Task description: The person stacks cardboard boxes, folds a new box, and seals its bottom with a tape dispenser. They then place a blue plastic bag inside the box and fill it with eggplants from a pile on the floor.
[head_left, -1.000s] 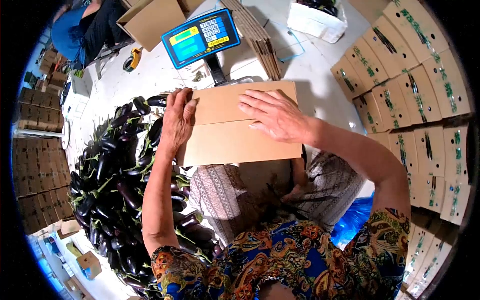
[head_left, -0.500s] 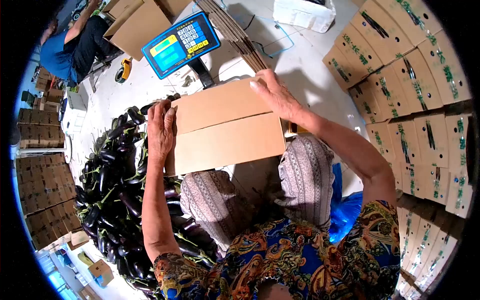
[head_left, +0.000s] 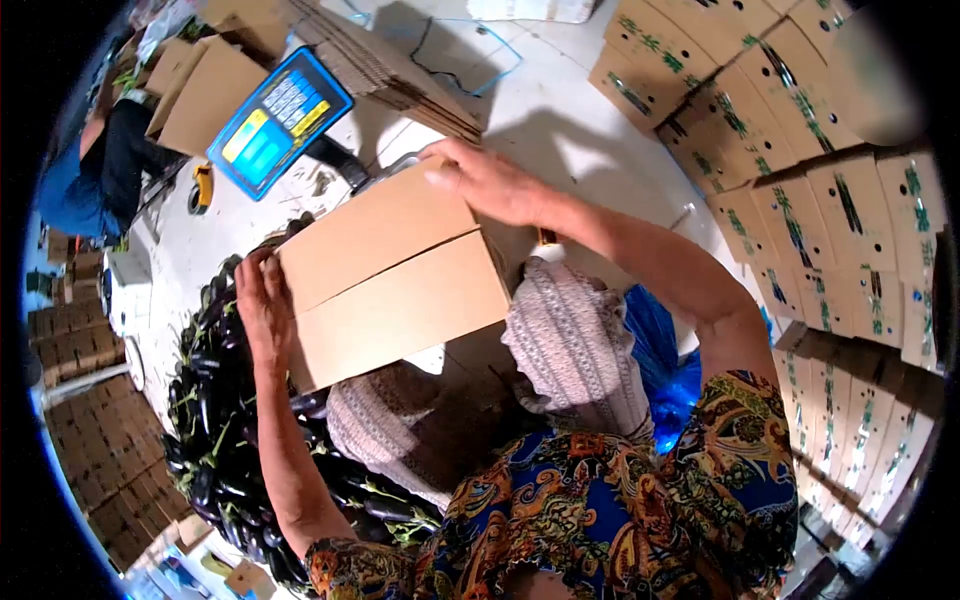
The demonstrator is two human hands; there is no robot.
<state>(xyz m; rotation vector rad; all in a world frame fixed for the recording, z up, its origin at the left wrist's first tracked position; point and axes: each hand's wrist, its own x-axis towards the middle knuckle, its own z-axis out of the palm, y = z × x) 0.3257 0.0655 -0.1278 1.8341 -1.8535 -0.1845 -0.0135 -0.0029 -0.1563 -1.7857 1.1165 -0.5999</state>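
Note:
A plain cardboard box [head_left: 405, 310] with its two top flaps folded down sits in front of my knees. My left hand [head_left: 264, 305] grips its left side, the fingers bent around the edge. At the far right corner my right hand [head_left: 485, 185] holds the box, thumb on top and fingers over the far side. Just beyond stands a weighing scale with a blue display [head_left: 280, 122]. Whether the box rests on the scale's platform is hidden. A large heap of eggplants [head_left: 215, 400] lies close to my left hand and forearm.
Flattened cardboard sheets [head_left: 400, 75] lean behind the scale. Taped boxes [head_left: 800, 200] are stacked on the right, more [head_left: 100, 460] at far left. A tape dispenser [head_left: 200, 188] lies on the floor. Another person [head_left: 85, 185] crouches at upper left. Blue plastic [head_left: 665, 370] lies beside my right knee.
The view has turned, so the box, scale and both hands appear farther left. The box looks more slanted. Both hands keep their hold on it.

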